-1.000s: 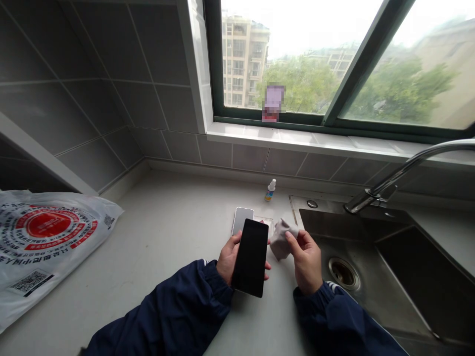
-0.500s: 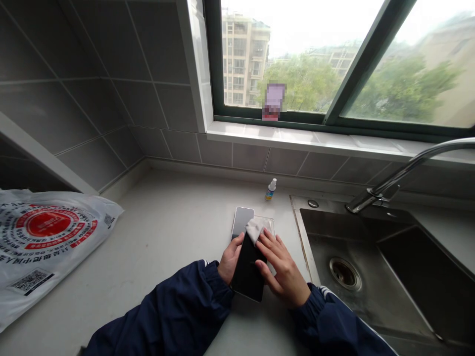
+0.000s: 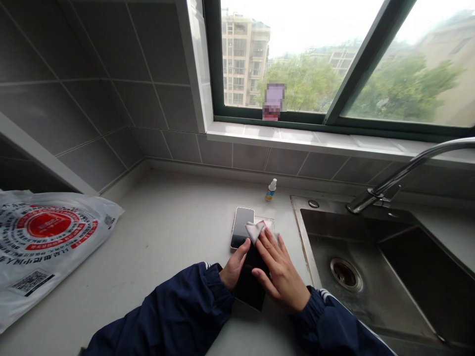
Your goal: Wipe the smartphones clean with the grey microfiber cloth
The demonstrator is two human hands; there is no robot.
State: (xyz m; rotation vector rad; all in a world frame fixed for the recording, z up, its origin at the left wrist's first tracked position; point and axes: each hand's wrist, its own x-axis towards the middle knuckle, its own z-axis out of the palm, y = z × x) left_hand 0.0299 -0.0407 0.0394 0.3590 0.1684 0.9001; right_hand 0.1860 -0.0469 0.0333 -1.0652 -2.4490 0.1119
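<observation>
My left hand (image 3: 234, 267) grips a dark smartphone (image 3: 249, 289) along its left edge, the thumb lying on the side of the black screen. Fingers of my right hand (image 3: 282, 274) press a pale grey cloth (image 3: 254, 231) onto the phone's upper end, and its thumb rests over the screen. Just beyond, a second phone (image 3: 243, 223) with a light rim lies flat on the counter. Beside it is a clear, flat piece (image 3: 269, 221), like a phone case, partly covered by the cloth and my right hand. A small spray bottle (image 3: 271, 190) with a white cap stands behind them.
To the right, a steel sink (image 3: 304, 247) with a chrome faucet (image 3: 404, 170) is set into the white counter (image 3: 166, 222). A white plastic bag (image 3: 55, 237) with red print lies at the left. A tiled wall and window (image 3: 297, 74) rise behind.
The held phone and both hands have come slightly nearer to me. The cloth has shifted a little lower, and more of the second phone shows.
</observation>
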